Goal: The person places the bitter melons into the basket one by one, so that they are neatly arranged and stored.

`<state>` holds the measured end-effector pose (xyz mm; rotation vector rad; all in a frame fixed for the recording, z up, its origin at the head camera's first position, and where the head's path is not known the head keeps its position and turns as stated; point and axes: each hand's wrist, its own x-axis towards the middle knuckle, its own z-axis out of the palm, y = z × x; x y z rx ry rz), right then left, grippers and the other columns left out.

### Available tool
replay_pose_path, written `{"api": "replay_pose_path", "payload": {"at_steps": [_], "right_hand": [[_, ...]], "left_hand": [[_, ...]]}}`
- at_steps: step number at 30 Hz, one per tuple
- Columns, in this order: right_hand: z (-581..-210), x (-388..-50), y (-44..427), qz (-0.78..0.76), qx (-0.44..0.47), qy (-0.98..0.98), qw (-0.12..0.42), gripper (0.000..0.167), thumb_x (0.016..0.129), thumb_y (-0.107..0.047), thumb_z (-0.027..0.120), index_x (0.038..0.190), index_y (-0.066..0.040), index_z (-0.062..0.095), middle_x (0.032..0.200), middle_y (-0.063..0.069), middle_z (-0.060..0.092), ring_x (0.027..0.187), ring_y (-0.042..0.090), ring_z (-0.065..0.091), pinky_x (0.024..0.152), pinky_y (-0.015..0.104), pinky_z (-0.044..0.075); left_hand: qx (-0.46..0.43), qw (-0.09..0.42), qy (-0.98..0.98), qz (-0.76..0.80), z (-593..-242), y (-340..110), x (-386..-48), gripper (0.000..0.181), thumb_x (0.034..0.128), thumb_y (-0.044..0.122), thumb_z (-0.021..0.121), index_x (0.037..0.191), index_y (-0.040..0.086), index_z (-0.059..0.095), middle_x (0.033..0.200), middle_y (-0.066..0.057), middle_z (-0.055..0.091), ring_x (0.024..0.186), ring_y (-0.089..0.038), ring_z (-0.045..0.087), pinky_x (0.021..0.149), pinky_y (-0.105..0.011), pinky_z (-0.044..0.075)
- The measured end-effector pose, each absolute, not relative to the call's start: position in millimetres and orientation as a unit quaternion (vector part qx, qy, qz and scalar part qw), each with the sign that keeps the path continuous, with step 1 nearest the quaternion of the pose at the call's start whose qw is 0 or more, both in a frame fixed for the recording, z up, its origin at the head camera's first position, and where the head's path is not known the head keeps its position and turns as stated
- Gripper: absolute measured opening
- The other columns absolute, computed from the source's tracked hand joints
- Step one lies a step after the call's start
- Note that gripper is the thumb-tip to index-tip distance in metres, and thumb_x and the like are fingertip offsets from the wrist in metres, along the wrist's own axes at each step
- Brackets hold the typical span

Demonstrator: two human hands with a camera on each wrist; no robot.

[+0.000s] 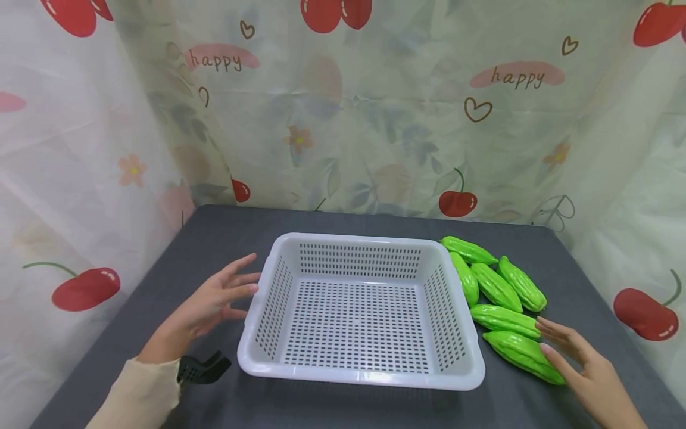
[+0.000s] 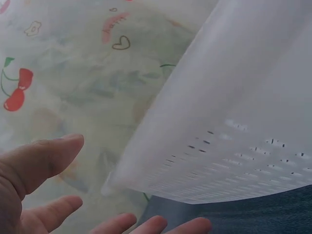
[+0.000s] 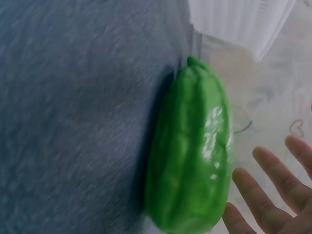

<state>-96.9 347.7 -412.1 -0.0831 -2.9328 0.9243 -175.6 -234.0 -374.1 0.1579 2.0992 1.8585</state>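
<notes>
A white plastic basket (image 1: 356,381) with slotted walls stands in the middle of the dark table. Beside its left rim is my left hand (image 1: 220,295), fingers spread and holding nothing. The left wrist view shows the hand's fingers below the tilted-looking basket wall (image 2: 204,112). Several glossy green bitter melons (image 1: 504,319) lie at the basket's right side. My right hand (image 1: 589,372) hovers by the nearest bitter melon (image 1: 522,354), its fingers loosely extended. In the right wrist view that ridged melon (image 3: 190,156) lies beside the fingers; whether they touch it I cannot tell.
A dark cloth covers the table (image 1: 236,223). Behind and at both sides hangs a pale curtain (image 1: 354,137) printed with cherries and hearts. A black strap (image 1: 200,368) circles the left wrist below a cream sleeve (image 1: 145,393).
</notes>
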Motion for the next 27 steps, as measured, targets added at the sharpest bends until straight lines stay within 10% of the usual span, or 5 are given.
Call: {"api": "replay_pose_path", "payload": {"at_steps": [4, 27], "right_hand": [[-415, -100, 351, 0.3, -0.046, -0.953, -0.01, 0.067, 0.098, -0.046, 0.05, 0.144, 0.002, 0.036, 0.138, 0.034, 0.045, 0.12, 0.051, 0.046, 0.084, 0.061, 0.047], [-433, -109, 376, 0.268, -0.085, -0.954, -0.108, 0.088, 0.088, -0.067, 0.051, 0.142, 0.002, 0.039, 0.143, 0.032, 0.04, 0.127, 0.055, 0.038, 0.09, 0.063, 0.044]], "left_hand": [[0.049, 0.182, 0.725, 0.663, -379, -233, -178, 0.086, 0.0925, 0.015, 0.064, 0.156, 0.021, 0.006, 0.153, -0.027, 0.028, 0.124, -0.039, 0.053, 0.089, -0.061, 0.05], [0.035, 0.232, 0.666, 0.708, -393, -232, -182, 0.089, 0.0923, 0.012, 0.064, 0.156, 0.032, 0.005, 0.151, -0.025, 0.032, 0.114, -0.035, 0.061, 0.089, -0.061, 0.051]]}}
